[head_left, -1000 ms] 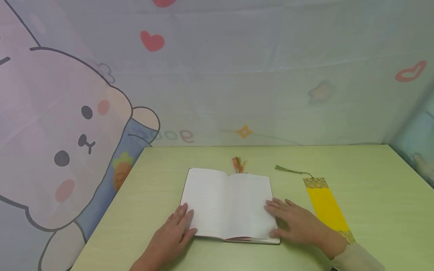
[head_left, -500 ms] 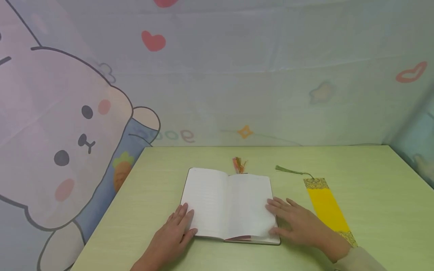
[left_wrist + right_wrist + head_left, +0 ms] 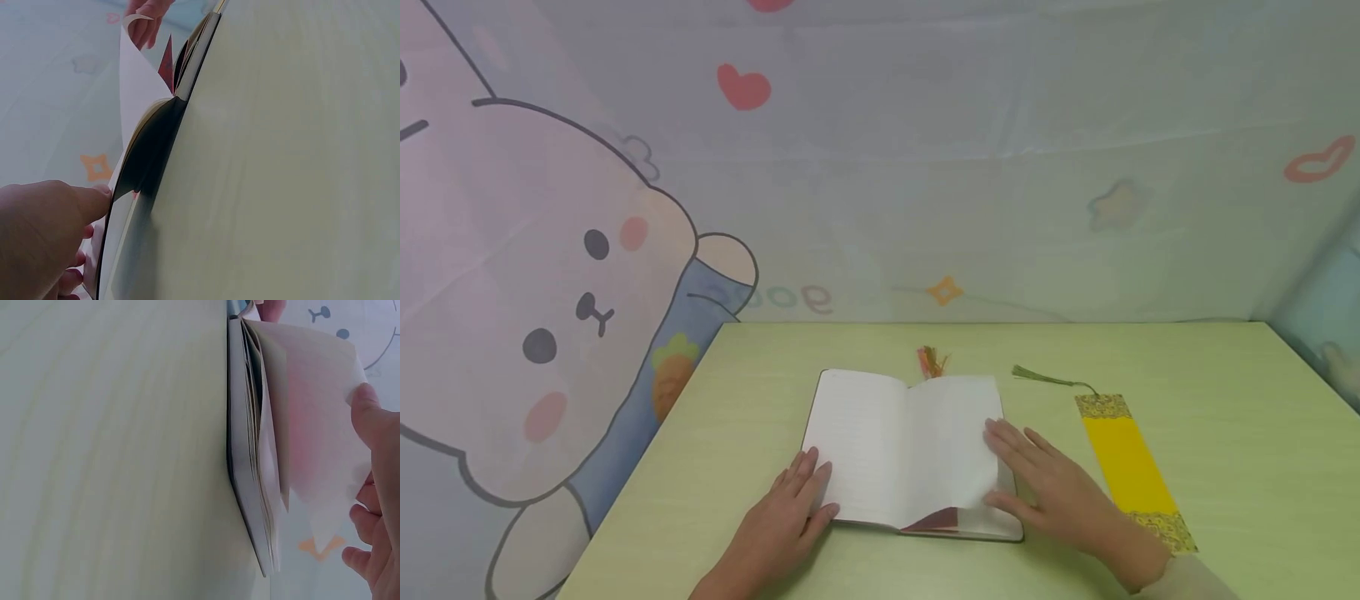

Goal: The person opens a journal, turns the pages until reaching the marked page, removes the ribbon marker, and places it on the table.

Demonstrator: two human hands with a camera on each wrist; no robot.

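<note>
An open notebook (image 3: 861, 450) with blank-looking pages lies on the table. My left hand (image 3: 782, 521) rests on its lower left edge, fingers extended over the page; the left wrist view shows the thumb (image 3: 94, 201) at the page edge. My right hand (image 3: 1060, 496) holds a page (image 3: 947, 442) of the right half by its outer edge, raised off those beneath. In the right wrist view the lifted page (image 3: 325, 419) slants up to the thumb. Under it shows a dark red piece (image 3: 938, 520), mostly hidden. An orange and green tassel (image 3: 932, 362) sticks out past the notebook's top.
Right of the notebook lies a yellow bookmark (image 3: 1131, 467) with patterned ends and a green tassel (image 3: 1045, 377); my right forearm is close to its lower end. Behind the pale green table (image 3: 700, 417) hangs a printed cloth (image 3: 925, 167) with a cartoon animal.
My right hand has raised the page from the right half and shifted slightly up the notebook, so more of the dark red piece shows. My left hand stays in place.
</note>
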